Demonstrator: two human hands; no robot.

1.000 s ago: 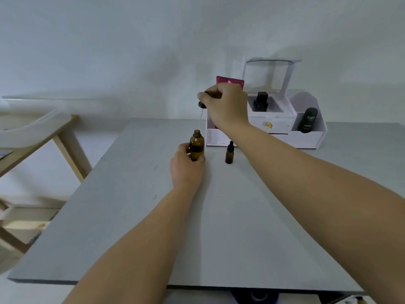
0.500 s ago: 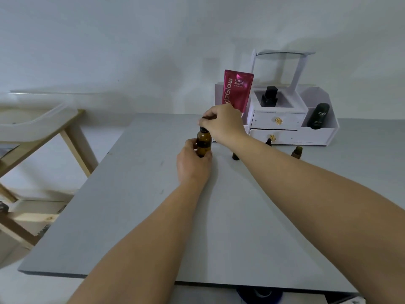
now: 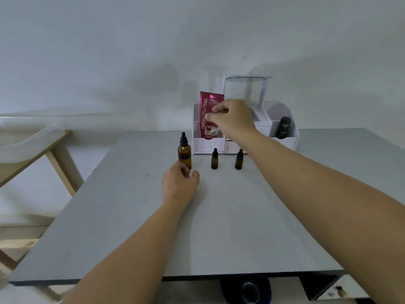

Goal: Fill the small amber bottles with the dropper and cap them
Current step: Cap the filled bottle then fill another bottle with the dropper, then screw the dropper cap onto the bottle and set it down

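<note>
A large amber bottle [image 3: 184,154] with a black dropper cap stands upright on the grey table [image 3: 219,227]. To its right stand two small amber bottles [image 3: 214,160] [image 3: 239,161], both upright with black dropper caps on. My left hand [image 3: 179,186] rests on the table just in front of the large bottle's base, fingers loosely curled, thumb apart from the glass, holding nothing. My right hand [image 3: 233,119] hovers above and behind the small bottles, fingertips pinched together with nothing visible between them.
A white organiser [image 3: 285,141] with drawers stands at the table's back, holding a pink tube [image 3: 210,115] and a dark bottle [image 3: 283,127]. A wooden stand [image 3: 61,163] with a pale tub is off the left edge. The table's front edge runs near the bottom of the view.
The dropper went down into the large bottle and its cap is now on. My right hand has lifted off the cap, and my left hand has let go and slid back from the bottle.
</note>
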